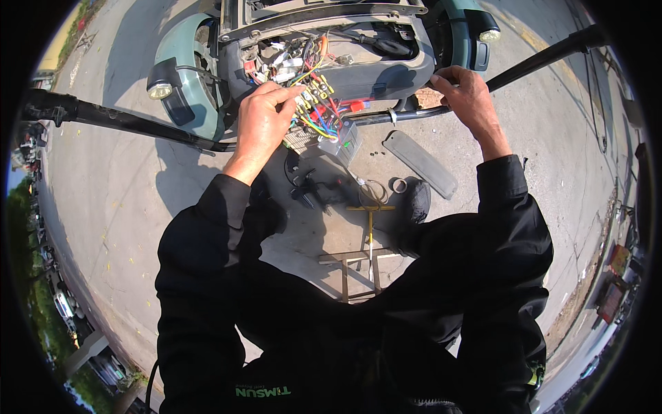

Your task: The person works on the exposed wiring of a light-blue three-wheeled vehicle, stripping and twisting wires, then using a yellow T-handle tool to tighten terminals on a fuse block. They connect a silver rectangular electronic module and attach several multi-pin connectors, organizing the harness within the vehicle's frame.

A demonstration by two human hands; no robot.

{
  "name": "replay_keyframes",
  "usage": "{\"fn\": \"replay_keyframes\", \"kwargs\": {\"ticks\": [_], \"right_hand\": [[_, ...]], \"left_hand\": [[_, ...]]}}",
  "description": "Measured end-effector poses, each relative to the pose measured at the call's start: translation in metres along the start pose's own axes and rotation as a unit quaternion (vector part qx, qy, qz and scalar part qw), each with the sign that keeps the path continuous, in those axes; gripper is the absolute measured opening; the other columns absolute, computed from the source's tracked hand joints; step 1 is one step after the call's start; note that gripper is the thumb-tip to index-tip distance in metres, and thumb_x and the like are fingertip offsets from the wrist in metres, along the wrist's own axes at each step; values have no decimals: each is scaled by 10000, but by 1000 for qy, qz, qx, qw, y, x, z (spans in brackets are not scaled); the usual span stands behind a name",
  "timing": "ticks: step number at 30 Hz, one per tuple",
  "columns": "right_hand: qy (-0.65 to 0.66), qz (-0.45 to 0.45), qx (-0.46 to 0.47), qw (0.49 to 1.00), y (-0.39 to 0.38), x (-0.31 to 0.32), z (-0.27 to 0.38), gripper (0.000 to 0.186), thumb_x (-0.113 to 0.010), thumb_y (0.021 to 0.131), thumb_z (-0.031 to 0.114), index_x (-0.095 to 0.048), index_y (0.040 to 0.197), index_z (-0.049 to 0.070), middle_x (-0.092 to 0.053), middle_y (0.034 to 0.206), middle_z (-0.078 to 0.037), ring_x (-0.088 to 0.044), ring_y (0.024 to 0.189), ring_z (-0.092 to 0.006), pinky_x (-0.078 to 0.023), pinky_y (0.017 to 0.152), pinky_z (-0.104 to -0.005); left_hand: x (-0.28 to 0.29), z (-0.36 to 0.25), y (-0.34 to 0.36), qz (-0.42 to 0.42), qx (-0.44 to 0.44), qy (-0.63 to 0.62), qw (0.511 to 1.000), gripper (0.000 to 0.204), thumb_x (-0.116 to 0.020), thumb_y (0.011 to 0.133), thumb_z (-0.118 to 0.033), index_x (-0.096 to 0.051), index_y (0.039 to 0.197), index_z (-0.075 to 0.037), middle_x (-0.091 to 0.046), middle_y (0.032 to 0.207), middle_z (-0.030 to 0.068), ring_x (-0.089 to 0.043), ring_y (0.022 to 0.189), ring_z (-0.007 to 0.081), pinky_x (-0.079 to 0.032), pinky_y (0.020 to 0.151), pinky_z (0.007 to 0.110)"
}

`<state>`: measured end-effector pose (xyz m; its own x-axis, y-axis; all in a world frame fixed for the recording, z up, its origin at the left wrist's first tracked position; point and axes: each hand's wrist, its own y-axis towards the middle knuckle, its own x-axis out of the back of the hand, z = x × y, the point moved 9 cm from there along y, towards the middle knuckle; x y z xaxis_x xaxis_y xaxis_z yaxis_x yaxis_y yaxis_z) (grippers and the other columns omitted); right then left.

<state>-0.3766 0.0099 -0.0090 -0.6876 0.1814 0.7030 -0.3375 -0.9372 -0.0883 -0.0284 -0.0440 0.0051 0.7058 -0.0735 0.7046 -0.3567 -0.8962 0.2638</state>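
Observation:
My left hand [264, 123] has curled fingers at a bundle of coloured wires with yellow terminals [319, 88]; what its fingertips hold is hidden. A silver controller box [348, 143] hangs below the bundle, with wires running into it. My right hand [471, 107] is closed at the right end of the dark plastic housing [403, 83]; I cannot make out what is between its fingers. The housing holds more wires and connectors [289, 55] in its open compartment, on the end of a vehicle frame [321, 10].
Green body panels with lamps [186, 103] flank the housing, crossed by black bars [124, 125]. On the pavement [110, 207] lie a long grey cover [419, 164], a tape-like ring [398, 185], a yellow T-handled tool [371, 217] and dark parts [303, 183]. A metal frame [345, 272] stands between my legs.

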Motion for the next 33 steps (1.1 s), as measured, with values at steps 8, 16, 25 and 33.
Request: {"fn": "replay_keyframes", "kwargs": {"ticks": [8, 16, 25, 33], "right_hand": [[-60, 259, -205, 942, -99, -238, -200, 374, -700, 837, 195, -728, 1196, 97, -733, 1136, -227, -690, 1127, -368, -538, 981, -450], [-49, -5, -268, 962, -97, -311, -290, 268, -687, 927, 301, -779, 1044, 79, -761, 894, -198, -742, 883, -385, -572, 830, -465], [-145, -36, -233, 961, -80, -297, -265, 279, -742, 899, 341, -748, 961, 69, -757, 880, -180, -733, 850, -399, -574, 777, -497], [-23, -87, -134, 987, -104, -310, -265, 206, -585, 910, 66, -709, 1072, 38, -696, 1042, -221, -664, 993, -441, -524, 872, -526]], "left_hand": [[1, -2, 0, 6, 20, -1, 1000, 276, -726, 867, 5, -798, 1116, -90, -685, 861, 86, -659, 687, 199, -515, 659, 307], [-8, 9, -3, 42, 74, -65, 994, 327, -665, 914, 99, -768, 1196, -31, -604, 930, 18, -531, 738, 59, -427, 634, 215], [-2, -3, 0, 23, 65, -57, 996, 328, -664, 885, 111, -786, 1142, -53, -638, 870, 75, -599, 679, 140, -472, 596, 272], [-3, 1, -1, 11, 69, -50, 996, 315, -680, 878, 94, -788, 1134, -53, -650, 871, 73, -606, 668, 154, -468, 588, 281]]}}
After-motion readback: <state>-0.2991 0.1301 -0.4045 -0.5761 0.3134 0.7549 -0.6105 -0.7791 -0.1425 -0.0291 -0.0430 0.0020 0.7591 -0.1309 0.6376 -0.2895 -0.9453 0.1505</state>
